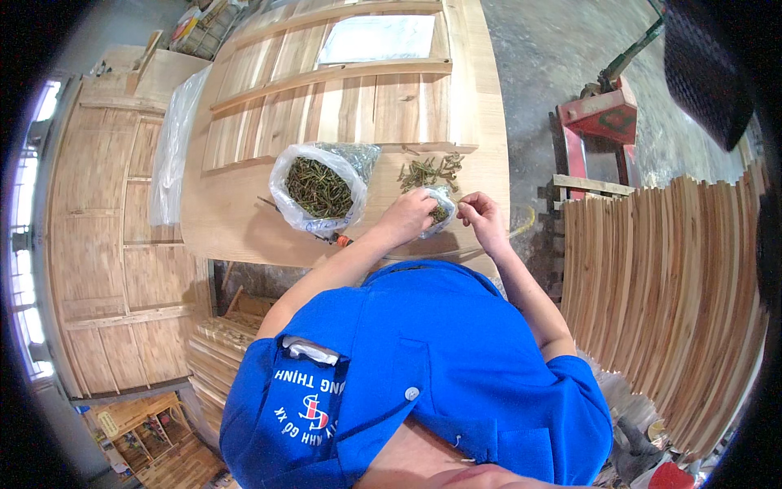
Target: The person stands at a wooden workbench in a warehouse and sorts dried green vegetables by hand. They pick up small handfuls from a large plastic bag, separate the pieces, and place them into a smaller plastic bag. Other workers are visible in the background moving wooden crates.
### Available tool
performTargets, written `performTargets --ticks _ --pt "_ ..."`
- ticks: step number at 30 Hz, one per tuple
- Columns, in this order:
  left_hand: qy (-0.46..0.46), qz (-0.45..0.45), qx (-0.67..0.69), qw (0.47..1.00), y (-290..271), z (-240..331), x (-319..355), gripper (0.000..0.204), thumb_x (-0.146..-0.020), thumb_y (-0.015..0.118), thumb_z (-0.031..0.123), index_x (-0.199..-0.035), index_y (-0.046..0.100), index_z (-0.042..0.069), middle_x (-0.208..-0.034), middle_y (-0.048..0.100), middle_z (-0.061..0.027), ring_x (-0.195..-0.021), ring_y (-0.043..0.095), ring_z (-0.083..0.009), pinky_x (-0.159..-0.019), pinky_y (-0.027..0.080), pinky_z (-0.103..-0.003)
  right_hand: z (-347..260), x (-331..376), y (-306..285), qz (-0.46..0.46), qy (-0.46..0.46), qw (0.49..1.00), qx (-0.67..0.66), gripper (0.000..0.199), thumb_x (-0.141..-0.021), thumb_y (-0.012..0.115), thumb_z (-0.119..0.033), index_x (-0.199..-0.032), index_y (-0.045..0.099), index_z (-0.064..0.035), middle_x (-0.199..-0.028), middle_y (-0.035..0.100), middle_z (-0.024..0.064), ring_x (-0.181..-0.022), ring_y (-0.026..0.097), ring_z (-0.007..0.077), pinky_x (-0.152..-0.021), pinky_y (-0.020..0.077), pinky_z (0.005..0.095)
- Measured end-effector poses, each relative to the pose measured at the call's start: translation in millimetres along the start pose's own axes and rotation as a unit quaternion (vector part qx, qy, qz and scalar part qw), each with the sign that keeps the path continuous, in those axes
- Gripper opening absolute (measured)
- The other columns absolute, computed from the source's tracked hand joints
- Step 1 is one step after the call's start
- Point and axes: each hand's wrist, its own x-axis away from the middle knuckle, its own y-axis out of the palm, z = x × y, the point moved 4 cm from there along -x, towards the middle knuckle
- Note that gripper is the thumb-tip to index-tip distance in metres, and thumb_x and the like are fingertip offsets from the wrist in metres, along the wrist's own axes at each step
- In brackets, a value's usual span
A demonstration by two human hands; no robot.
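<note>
A small clear plastic bag (441,196) with several screws in it stands at the table's near edge. My left hand (414,213) is closed on the left side of this bag. Just right of the bag, my right hand (482,217) is closed in a pinch; whatever its fingertips hold is too small to make out. Beyond both hands lies a loose pile of brass-coloured screws (430,172). To the left, a larger white plastic bag (281,193) stands with its mouth wide, full of similar screws (318,187).
A slatted wooden panel (342,106) covers the table's far part, with a plastic-wrapped packet (376,39) on it. An orange-and-black tool (342,240) lies by the larger bag. Stacked boards (660,293) and a red pallet jack (599,118) stand right; more panels (90,244) stand left.
</note>
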Motion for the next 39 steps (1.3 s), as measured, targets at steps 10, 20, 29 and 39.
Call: performTargets --ticks 10,20,29,39 --pt "-0.011 -0.085 0.058 0.995 8 -42 -28 0.013 -0.072 0.060 0.012 -0.080 0.064 0.003 -0.076 0.064 -0.0135 -0.072 0.063 -0.0264 -0.067 0.049 -0.037 5 10 0 -0.001 0.012 1.000 -0.002 0.008 -0.084 0.057 -0.011 -0.085 0.055 -0.0031 -0.070 0.058 0.0028 -0.062 0.053 0.0078 -0.055 0.0419 0.0210" --pt "-0.298 -0.075 0.621 0.721 6 -51 18 0.013 -0.083 0.054 0.006 -0.094 0.057 0.000 -0.084 0.061 -0.0077 -0.071 0.061 -0.0140 -0.063 0.050 -0.023 3 9 -2 0.004 0.014 1.000 -0.008 0.007 -0.084 0.057 -0.010 -0.085 0.055 -0.0026 -0.069 0.058 0.0033 -0.060 0.052 0.0078 -0.054 0.0417 0.0209" --pt "-0.321 0.000 0.729 0.604 26 -35 44 0.019 -0.091 0.048 0.010 -0.104 0.056 0.000 -0.087 0.063 -0.0092 -0.074 0.061 -0.0140 -0.066 0.051 -0.024 2 12 13 -0.021 0.014 1.000 0.009 0.011 -0.084 0.057 -0.012 -0.084 0.055 -0.0017 -0.069 0.058 0.0022 -0.062 0.054 0.0077 -0.055 0.0429 0.0212" --pt "-0.302 -0.013 0.769 0.564 29 -28 27 0.014 -0.089 0.052 0.014 -0.098 0.056 0.003 -0.086 0.063 -0.0076 -0.077 0.062 -0.0140 -0.066 0.052 -0.025 -9 9 20 -0.049 -0.019 0.996 0.078 0.013 -0.081 0.060 -0.013 -0.086 0.057 -0.0012 -0.069 0.059 0.0031 -0.061 0.054 0.0084 -0.055 0.0438 0.0231"
